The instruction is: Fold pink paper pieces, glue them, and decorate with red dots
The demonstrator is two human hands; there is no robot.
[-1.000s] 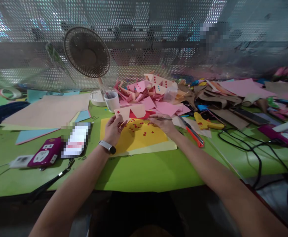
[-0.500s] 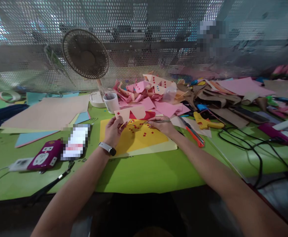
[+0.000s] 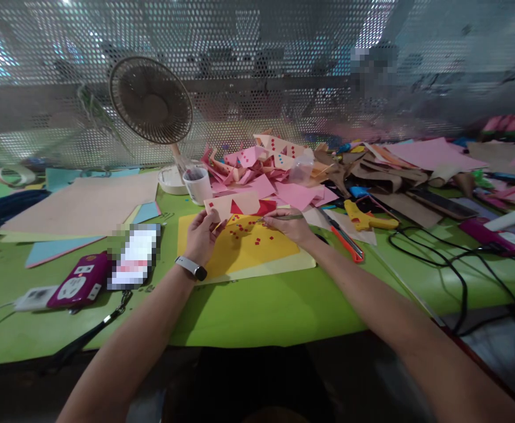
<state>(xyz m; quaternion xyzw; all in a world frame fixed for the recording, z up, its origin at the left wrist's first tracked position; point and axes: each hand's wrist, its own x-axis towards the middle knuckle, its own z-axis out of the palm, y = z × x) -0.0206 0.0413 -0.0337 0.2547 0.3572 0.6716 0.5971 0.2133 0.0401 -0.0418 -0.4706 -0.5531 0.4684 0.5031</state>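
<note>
The strip (image 3: 222, 202) is best kept steady by the left grip (image 3: 201, 234), in which its left end is pinched, while the slim tool (image 3: 293, 217), held in the right grip (image 3: 289, 225), is best guided lightly so that the loose squares (image 3: 271, 238) are not scattered; whether one is held at the tip cannot be told. The strip is held up at the far edge of the yellow sheet (image 3: 233, 258). It is peach, notched along its lower edge, and marked near its left end by one red square (image 3: 211, 204)

Single head view, forward and down.
</note>
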